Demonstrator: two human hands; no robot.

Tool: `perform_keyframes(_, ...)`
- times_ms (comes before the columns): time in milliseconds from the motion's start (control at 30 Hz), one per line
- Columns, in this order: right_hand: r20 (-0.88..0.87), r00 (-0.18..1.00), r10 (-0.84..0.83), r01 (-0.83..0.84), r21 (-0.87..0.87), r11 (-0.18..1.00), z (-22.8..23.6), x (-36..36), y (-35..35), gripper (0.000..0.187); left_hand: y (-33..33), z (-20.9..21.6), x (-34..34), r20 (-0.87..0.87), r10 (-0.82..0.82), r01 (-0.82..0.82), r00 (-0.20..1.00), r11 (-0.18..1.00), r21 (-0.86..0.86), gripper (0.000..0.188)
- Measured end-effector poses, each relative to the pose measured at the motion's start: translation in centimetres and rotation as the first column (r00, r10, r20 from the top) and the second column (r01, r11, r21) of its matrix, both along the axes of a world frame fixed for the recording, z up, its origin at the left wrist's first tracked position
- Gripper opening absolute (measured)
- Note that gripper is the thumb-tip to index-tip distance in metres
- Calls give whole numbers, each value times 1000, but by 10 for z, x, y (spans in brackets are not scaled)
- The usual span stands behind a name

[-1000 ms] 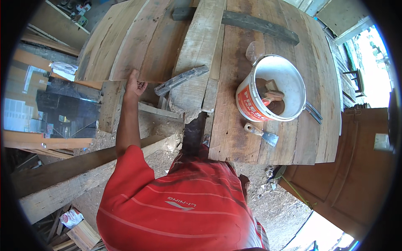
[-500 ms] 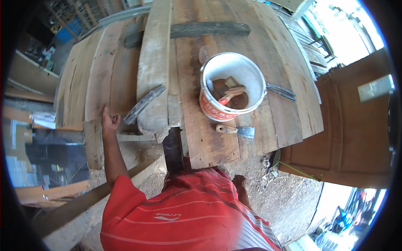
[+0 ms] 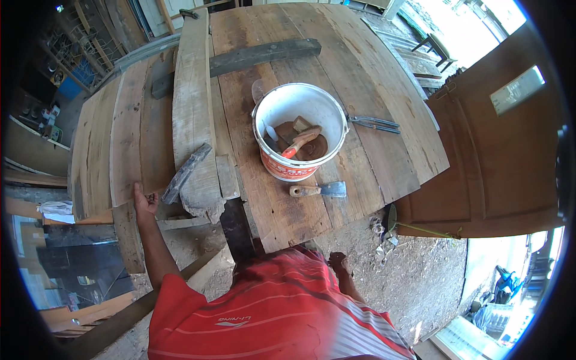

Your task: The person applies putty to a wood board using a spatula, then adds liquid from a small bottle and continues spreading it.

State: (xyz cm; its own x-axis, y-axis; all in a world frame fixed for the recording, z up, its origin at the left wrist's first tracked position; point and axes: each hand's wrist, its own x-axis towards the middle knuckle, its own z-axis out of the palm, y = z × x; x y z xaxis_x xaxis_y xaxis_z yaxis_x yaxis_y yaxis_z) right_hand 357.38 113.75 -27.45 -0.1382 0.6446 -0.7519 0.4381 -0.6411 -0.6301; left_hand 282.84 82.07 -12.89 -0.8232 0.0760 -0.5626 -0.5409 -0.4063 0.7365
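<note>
My left hand (image 3: 146, 203) is at the near end of a reddish-brown wooden plank (image 3: 128, 150), one digit along its top and the other fingers curled at its edge. Just right of it, a short grey wood strip (image 3: 187, 173) lies aslant on a thick pale beam (image 3: 195, 114). My right hand (image 3: 339, 263) hangs low beside my body, small and dark, its fingers unclear. On the plank top stands a white bucket (image 3: 298, 170) with an orange-red label, holding brown material and an orange-and-wood-handled tool (image 3: 302, 142). A wooden-handled putty knife (image 3: 318, 189) lies before it.
Metal pincers (image 3: 375, 123) lie right of the bucket, and a dark wood bar (image 3: 264, 57) crosses the boards behind. A brown panelled door (image 3: 486, 162) stands at the right. Below is rough ground (image 3: 414, 282) with scraps. A long timber (image 3: 114, 321) runs at lower left.
The view has shifted, so the bucket and boards sit further left in it. My left hand stays at the plank's near end, and my right hand still hangs down.
</note>
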Motion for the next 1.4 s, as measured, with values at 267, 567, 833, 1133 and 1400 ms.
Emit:
perform_keyframes(267,80,996,49,-50,16,999,-1,4,-3,36,29,34,13,73,41,-33,996,994,-104,33)
perform_keyframes(567,225,843,489,-538,337,773,-109,47,0,40,13,19,3,90,5,-2,996,1000,-30,40)
perform_keyframes(833,86,986,144,-151,78,985,-28,0,2,31,0,-1,-6,23,-30,31,999,999,-42,52)
perform_keyframes(1133,51,994,97,-103,109,989,-16,8,-1,28,23,2,10,-42,29,-31,999,999,-31,51)
perform_keyframes(1400,226,908,354,-388,131,912,5,-14,0,15,29,27,14,67,16,-20,998,998,52,44)
